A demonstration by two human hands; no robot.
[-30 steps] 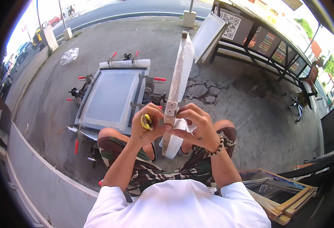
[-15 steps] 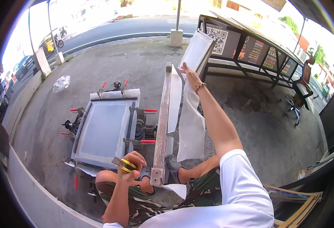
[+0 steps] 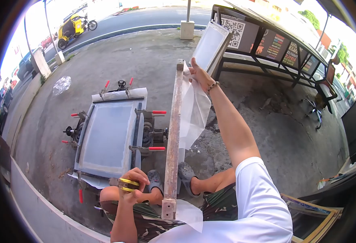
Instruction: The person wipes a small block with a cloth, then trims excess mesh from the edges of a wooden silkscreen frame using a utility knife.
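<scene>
My left hand (image 3: 132, 183) is closed around a black-and-yellow hand tool (image 3: 128, 185), whose exact kind I cannot make out. My right hand (image 3: 202, 77) reaches forward and pinches sheer white mesh fabric (image 3: 197, 107) near the far end of a worn frame (image 3: 172, 133). The frame stands on edge between my legs, its near corner close to my lap. Mesh hangs along its right side, and a loose flap shows by the near corner. On my left, a stretching rig (image 3: 140, 133) with several red-handled clamps holds a mesh-covered frame (image 3: 107, 135) flat.
Another mesh-covered frame (image 3: 211, 44) leans against the black metal rack (image 3: 247, 60) with printed panels. Crumpled clear plastic (image 3: 61, 85) lies on the concrete. An office chair (image 3: 313, 109) stands at the right, wooden frames (image 3: 319, 224) behind my right elbow. A yellow tricycle (image 3: 73, 29) is on the road.
My right hand has drawn the hanging mesh up and left against the frame. My left hand, with the tool, has shifted slightly down and left. The yellow tricycle has moved right along the road.
</scene>
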